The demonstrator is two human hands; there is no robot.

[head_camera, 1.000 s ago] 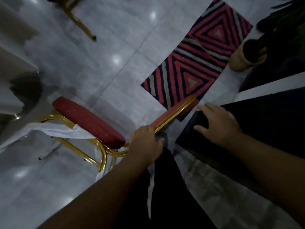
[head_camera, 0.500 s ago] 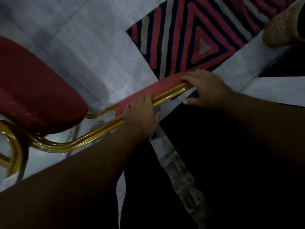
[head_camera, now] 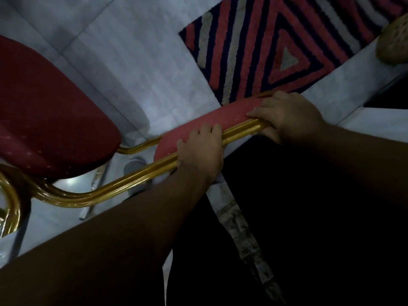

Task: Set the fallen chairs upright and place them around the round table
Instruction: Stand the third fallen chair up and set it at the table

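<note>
A fallen chair with a gold metal frame (head_camera: 123,186) lies on its side on the marble floor. Its dark red seat cushion (head_camera: 48,115) fills the left of the view. The red padded backrest (head_camera: 220,122) runs diagonally through the middle. My left hand (head_camera: 201,153) is wrapped around the gold tube along the backrest's edge. My right hand (head_camera: 287,118) grips the same tube and the pad further up, near the backrest's top. The round table is not in view.
A red, navy and grey striped rug (head_camera: 276,49) lies beyond the backrest. A woven basket (head_camera: 393,45) sits at the right edge. Dark furniture or clothing (head_camera: 309,217) fills the lower right. Pale marble floor (head_camera: 123,58) spreads to the upper left.
My right hand moved from the dark surface onto the backrest and closed on its frame. The view dropped much closer to the chair. My left hand kept its hold on the gold tube.
</note>
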